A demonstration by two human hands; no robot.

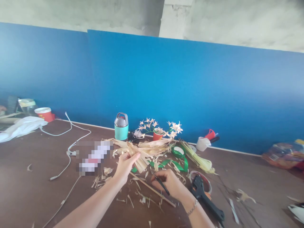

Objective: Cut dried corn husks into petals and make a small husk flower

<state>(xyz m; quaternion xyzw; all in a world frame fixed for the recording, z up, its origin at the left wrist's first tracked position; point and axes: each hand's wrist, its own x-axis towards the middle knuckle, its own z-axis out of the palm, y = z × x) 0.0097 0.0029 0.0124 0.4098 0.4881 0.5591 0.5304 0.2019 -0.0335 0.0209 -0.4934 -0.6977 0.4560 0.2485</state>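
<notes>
My left hand [127, 164] is closed on a pale dried corn husk [140, 161], pinched between thumb and fingers and fanning out to the right. Just right of it and lower, my right hand [169, 183] grips a slim black tool [161, 184]; its exact kind is not clear. The tool and the husk appear apart. More dried husks [155, 144] lie behind my left hand. Below the hands, a thin stick [154, 190] rests on the brown table [95, 205] among husk scraps [104, 177]. Green ribbon tape [182, 161] curls behind my right hand.
A black glue gun [206, 198] lies beside a tape roll [203, 179] near my right wrist. Behind stand a turquoise flask [121, 129] and pale flowers in a red pot [157, 135]. A husk bundle [199, 160] lies right; a white cable [68, 155] runs left.
</notes>
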